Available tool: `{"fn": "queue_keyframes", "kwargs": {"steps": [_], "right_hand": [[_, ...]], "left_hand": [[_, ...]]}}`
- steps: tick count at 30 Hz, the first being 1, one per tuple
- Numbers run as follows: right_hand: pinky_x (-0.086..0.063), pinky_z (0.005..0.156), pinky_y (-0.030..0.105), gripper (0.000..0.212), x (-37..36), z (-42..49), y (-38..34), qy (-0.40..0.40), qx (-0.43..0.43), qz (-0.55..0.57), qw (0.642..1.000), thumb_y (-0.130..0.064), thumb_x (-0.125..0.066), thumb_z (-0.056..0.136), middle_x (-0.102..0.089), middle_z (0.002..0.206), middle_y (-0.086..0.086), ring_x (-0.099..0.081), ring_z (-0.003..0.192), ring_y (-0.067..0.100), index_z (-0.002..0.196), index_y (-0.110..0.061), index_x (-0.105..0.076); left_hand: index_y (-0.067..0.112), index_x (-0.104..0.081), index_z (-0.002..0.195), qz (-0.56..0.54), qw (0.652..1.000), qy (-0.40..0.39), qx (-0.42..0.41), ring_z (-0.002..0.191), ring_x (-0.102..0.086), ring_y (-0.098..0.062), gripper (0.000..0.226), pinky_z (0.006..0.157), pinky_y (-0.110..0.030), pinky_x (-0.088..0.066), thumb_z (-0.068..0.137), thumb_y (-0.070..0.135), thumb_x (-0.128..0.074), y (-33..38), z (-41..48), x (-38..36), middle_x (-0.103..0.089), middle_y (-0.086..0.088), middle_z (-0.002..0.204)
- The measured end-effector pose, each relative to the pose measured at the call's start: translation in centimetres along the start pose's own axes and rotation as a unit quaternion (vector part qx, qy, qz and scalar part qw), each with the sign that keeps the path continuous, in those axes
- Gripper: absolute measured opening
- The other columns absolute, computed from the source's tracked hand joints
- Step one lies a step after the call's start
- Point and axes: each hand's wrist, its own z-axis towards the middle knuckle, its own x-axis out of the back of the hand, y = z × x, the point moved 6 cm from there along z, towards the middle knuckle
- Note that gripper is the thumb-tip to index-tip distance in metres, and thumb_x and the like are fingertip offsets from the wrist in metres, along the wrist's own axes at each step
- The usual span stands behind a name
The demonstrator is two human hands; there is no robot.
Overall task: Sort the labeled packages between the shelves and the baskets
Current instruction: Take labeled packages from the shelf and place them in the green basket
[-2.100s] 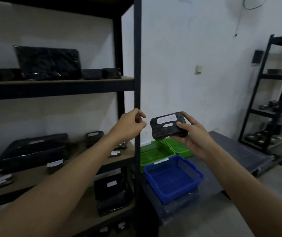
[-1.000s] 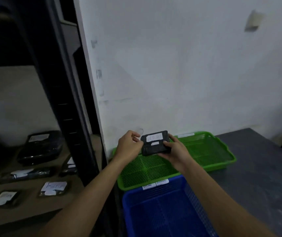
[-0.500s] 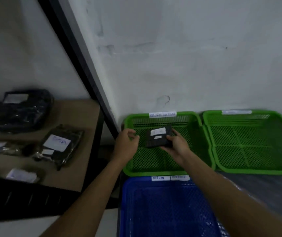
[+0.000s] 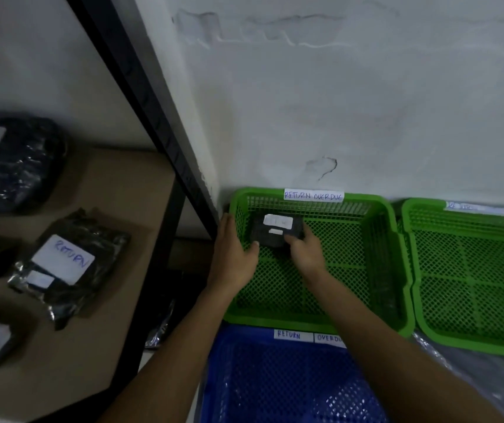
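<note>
Right grip (image 4: 301, 248), centre of frame: fingers curled under the right end of the small package (image 4: 276, 232), pinching it.
Left grip (image 4: 232, 248), just to the left: fingers straight along the outside of the basket wall, thumb touching the package's lower left corner, spread rather than clasping.
Shelf (image 4: 122, 239), left half of frame: carries a large dark package (image 4: 12, 166) and a RETURN package (image 4: 70, 264).
Blue basket (image 4: 275, 377), bottom centre.
Green basket (image 4: 400, 264), centre, with a RETURN OVERDUE label (image 4: 313, 196) on its far rim.
Second green basket (image 4: 473, 345), right edge.
Small package, placement: upper left corner of the green basket, between the grips, long axis left to right. Whether it rests on the mesh cannot be told.
Likely next step: release by the right grip, the one carrying it.
</note>
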Motion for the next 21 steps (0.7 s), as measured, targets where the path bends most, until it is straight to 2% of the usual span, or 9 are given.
{"fn": "queue_keyframes", "kwargs": {"steps": [2, 5, 8, 11, 13, 19, 21], "right_hand": [[-0.046, 0.104, 0.047, 0.059, 0.6, 1.2, 1.6, 0.020, 0.026, -0.076, 0.997, -0.038, -0.066, 0.066, -0.060, 0.123, 0.007, -0.059, 0.111, 0.023, 0.124, -0.035, -0.059], [-0.049, 0.102, 0.043, 0.069, 0.4, 0.8, 1.7, 0.010, 0.065, -0.152, 0.986, -0.030, -0.077, 0.071, -0.060, 0.123, 0.006, -0.061, 0.110, 0.020, 0.136, -0.025, -0.052], [-0.049, 0.102, 0.044, 0.068, -0.3, 0.7, 0.9, 0.007, 0.096, -0.161, 0.982, -0.020, -0.079, 0.076, -0.060, 0.123, 0.005, -0.060, 0.111, 0.020, 0.138, -0.021, -0.050], [-0.048, 0.103, 0.043, 0.067, -1.0, 0.6, 0.4, -0.013, 0.103, -0.170, 0.980, -0.019, -0.078, 0.078, -0.060, 0.121, 0.004, -0.060, 0.110, 0.020, 0.138, -0.025, -0.050], [-0.046, 0.105, 0.043, 0.065, -1.4, 0.3, -0.2, -0.019, 0.106, -0.178, 0.978, -0.018, -0.077, 0.079, -0.059, 0.121, 0.004, -0.059, 0.110, 0.019, 0.137, -0.025, -0.050], [-0.037, 0.105, 0.029, 0.063, -1.3, -1.0, -1.5, -0.032, 0.104, -0.194, 0.975, -0.012, -0.072, 0.086, -0.047, 0.120, 0.003, -0.047, 0.107, 0.012, 0.142, -0.019, -0.045], [-0.039, 0.108, 0.033, 0.060, -1.2, -0.2, -0.7, -0.046, 0.095, -0.197, 0.975, -0.016, -0.074, 0.082, -0.053, 0.121, 0.002, -0.053, 0.108, 0.013, 0.137, -0.023, -0.049]], "left_hand": [[0.021, -0.016, 0.153, -0.004, 1.000, 0.007, -0.004, 0.144, -0.026, -0.016, 0.079, 0.117, -0.042, -0.029, 0.089, 0.022, -0.062, -0.4, 0.3, -0.1, -0.018, 0.003, 0.159], [0.024, -0.015, 0.153, 0.006, 1.000, 0.010, -0.009, 0.143, -0.029, -0.017, 0.080, 0.114, -0.043, -0.034, 0.088, 0.023, -0.062, -0.8, 0.4, -0.4, -0.018, 0.005, 0.158], [0.023, -0.012, 0.154, 0.019, 1.000, 0.013, -0.008, 0.145, -0.024, -0.016, 0.082, 0.117, -0.040, -0.030, 0.089, 0.020, -0.062, -1.0, 0.4, -0.5, -0.012, 0.006, 0.160], [0.021, -0.010, 0.154, 0.032, 0.999, 0.012, -0.018, 0.146, -0.020, -0.016, 0.085, 0.118, -0.037, -0.026, 0.088, 0.018, -0.063, -1.1, 0.4, -0.5, -0.010, 0.004, 0.161], [0.022, -0.009, 0.154, 0.037, 0.999, 0.011, -0.025, 0.146, -0.021, -0.017, 0.086, 0.118, -0.039, -0.028, 0.087, 0.018, -0.063, -1.2, 0.4, -0.5, -0.011, 0.003, 0.161], [0.025, -0.011, 0.153, 0.037, 0.999, 0.002, -0.032, 0.144, -0.026, -0.017, 0.086, 0.115, -0.042, -0.033, 0.086, 0.016, -0.063, -1.4, 0.6, -0.4, -0.015, 0.003, 0.159], [0.024, -0.014, 0.153, 0.027, 0.999, -0.005, -0.023, 0.144, -0.026, -0.018, 0.084, 0.115, -0.043, -0.033, 0.085, 0.014, -0.062, -1.6, 0.7, -0.4, -0.018, 0.002, 0.158]]}}
